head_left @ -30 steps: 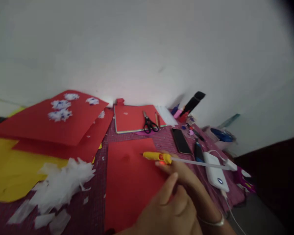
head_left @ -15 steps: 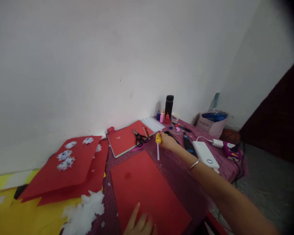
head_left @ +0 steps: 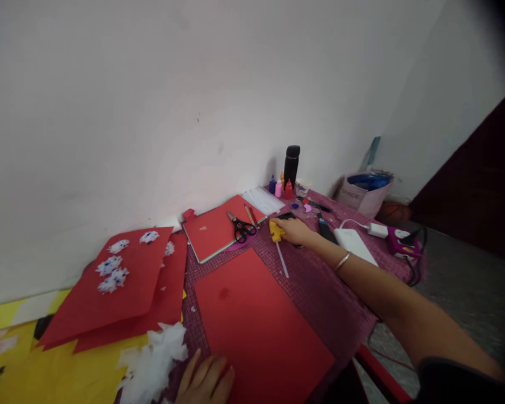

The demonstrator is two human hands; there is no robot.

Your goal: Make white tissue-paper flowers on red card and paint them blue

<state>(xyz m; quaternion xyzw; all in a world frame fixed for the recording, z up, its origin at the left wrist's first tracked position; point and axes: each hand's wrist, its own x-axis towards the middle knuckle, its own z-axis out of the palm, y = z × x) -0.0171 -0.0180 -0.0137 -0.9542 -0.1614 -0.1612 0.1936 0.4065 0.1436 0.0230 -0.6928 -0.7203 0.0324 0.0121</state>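
Note:
A yellow glue gun (head_left: pixel 276 230) with a clear glue stick sticking out of it is on the purple cloth, and my right hand (head_left: pixel 293 231) has its fingers closed on it. My left hand (head_left: pixel 206 382) lies with spread fingers at the lower left edge of a red sheet (head_left: pixel 261 325), holding nothing. A small wet-looking spot (head_left: pixel 224 293) shows near the sheet's upper left. Just left of my left hand is a heap of white torn paper (head_left: pixel 154 362).
Black scissors (head_left: pixel 241 229) and pencils (head_left: pixel 250 214) lie on a red-topped pad (head_left: pixel 210 231). Paint bottles (head_left: pixel 279 188) and a black flask (head_left: pixel 292 165) stand by the wall. Red sheets with white flowers (head_left: pixel 113 297) lie left. A white power bank (head_left: pixel 354 246) is at right.
My left hand has shifted left toward the sheet's edge. The glue gun has turned in my right hand, its stick now slanting down to the right. The camera view has shifted slightly.

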